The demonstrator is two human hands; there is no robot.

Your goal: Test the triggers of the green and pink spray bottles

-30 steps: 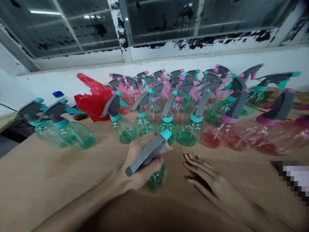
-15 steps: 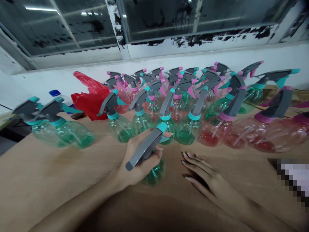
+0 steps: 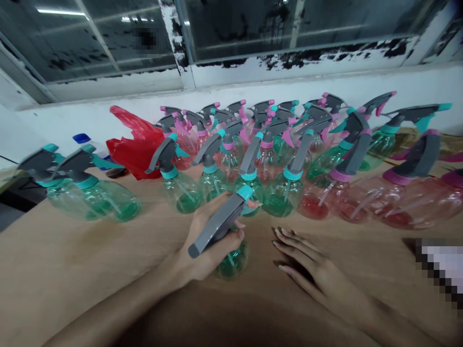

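My left hand (image 3: 210,241) is wrapped round the neck of a green spray bottle (image 3: 233,260) at the near middle of the table. The bottle's grey trigger head with a turquoise nozzle shows above the hand, and one finger reaches to the turquoise trigger. Part of the bottle is hidden behind the fingers. My right hand (image 3: 314,265) lies palm down on the table, fingers stretched out and holding nothing, to the right of that bottle. Just beyond both hands stands a row of green spray bottles (image 3: 280,193) with similar heads.
Pink spray bottles (image 3: 325,195) stand to the right, and several more fill the back by the wall. A red plastic bag (image 3: 135,149) lies at back left. Two green bottles (image 3: 108,197) stand on the left of the wooden table (image 3: 54,260). A blurred-out pale object (image 3: 443,262) is at far right.
Almost nothing differs. The finger at the trigger of the held spray bottle has shifted very slightly; the right hand rests in the same place.
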